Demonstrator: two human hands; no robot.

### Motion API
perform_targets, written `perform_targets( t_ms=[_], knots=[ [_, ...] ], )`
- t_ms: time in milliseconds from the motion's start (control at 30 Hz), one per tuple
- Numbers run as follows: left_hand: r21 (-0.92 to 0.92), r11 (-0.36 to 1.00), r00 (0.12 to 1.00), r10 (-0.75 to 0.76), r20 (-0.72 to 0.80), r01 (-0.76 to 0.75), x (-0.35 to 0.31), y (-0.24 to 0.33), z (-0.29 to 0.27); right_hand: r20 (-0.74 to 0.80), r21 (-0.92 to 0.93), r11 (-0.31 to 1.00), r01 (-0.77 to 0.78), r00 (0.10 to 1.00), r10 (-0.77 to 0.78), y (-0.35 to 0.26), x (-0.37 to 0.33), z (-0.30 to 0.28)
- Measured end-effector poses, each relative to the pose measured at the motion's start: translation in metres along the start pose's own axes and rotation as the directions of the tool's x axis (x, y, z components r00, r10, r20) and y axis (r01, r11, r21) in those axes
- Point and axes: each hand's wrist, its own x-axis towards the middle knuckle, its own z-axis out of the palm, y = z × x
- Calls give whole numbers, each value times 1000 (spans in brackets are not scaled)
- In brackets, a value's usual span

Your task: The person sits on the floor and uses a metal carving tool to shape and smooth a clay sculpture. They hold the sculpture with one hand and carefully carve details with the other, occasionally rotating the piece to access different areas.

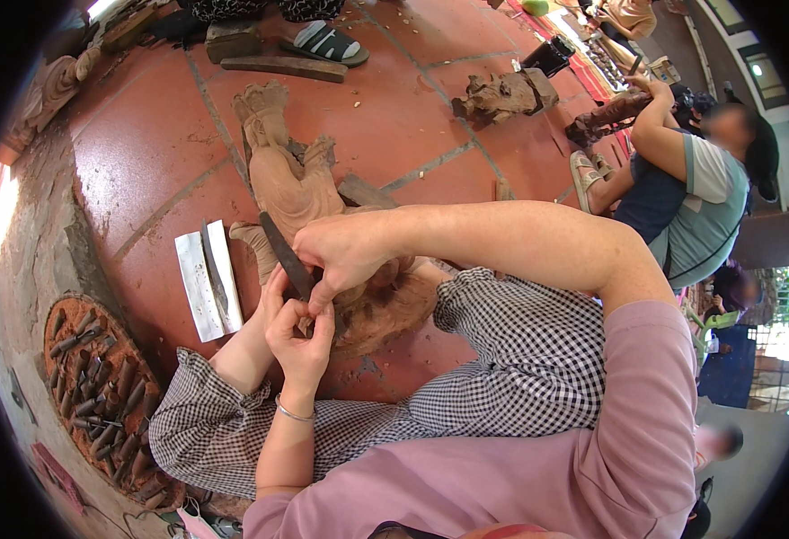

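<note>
A dark, flat strip (285,250) is held between my two hands, slanting up and away to the left; whether it is a file or folded sandpaper I cannot tell. My right hand (345,254) is closed around its near part. Close below, my left hand (297,325), with a bracelet at the wrist, pinches its lower end. Beneath and beyond both hands lies a carved wooden figure (282,184), its base (394,314) between my legs. The hands hide part of the carving. Left of it, a white folded sheet (195,287) lies on the tiles with a dark strip on it.
A round tray (57,334) of sawdust and several carving tools stands at the left. Ahead lie a wooden bar (282,68) and another carved piece (502,97) on the red tile floor (385,99). A person (695,202) works on a carving at the right; a sandaled foot (327,45) is ahead.
</note>
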Motion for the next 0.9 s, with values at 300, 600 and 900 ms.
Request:
perform_targets(
  t_ms=[300, 600, 900],
  knots=[
    [-62, 998, 999, -3, 32, 5, -1, -2, 0, 57, -12, 999, -36, 998, 36, -7, -2, -5],
    [-37, 999, 998, 36, 48, -35, -1, 1, 0, 69, -13, 1000, -28, 997, 29, -7, -3, -6],
    [-13, 998, 995, 69, 66, -68, 0, 1, -1, 70, 64, 998, -9, 998, 4, 0, -3, -5]
  ],
)
